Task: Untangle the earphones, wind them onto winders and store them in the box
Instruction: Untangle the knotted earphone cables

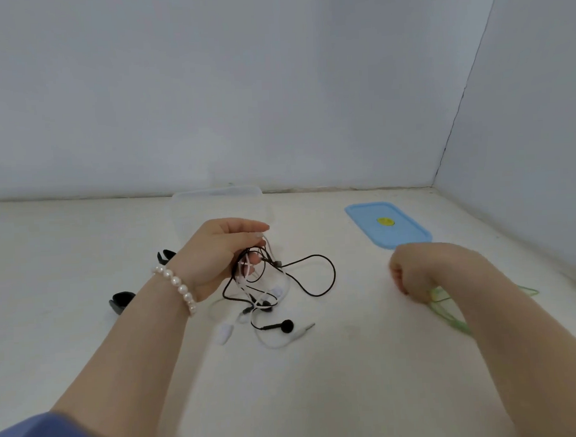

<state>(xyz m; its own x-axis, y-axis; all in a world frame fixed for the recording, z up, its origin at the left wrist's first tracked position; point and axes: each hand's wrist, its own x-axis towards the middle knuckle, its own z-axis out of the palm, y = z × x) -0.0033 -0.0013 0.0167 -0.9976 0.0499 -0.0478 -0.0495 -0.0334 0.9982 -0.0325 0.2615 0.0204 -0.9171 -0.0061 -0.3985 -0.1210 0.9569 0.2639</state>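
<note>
Gripping the black-and-white earphone tangle (266, 285), the left hand (215, 254); right hand (414, 269) fisted around green cable (449, 313).

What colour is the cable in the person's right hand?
Light green cable, held in the right hand; seen in the head view.

On the pale worktop (352, 364), the left hand (215, 254), a pearl bracelet (179, 289) at its wrist, holds up a tangle of black earphones (315, 276) and white earphones (272, 341), its fingers (252, 259) curled round the top of the bundle; the loose ends, a black earbud and a plug trail onto the surface below. The right hand (414, 269), blurred, grips a green earphone cable (449, 313) that runs beneath the forearm. Behind the left hand stands a clear box (213, 198); its blue lid (387, 224) lies apart to the right. Two black winders (122, 301) sit left of the left wrist.
</note>
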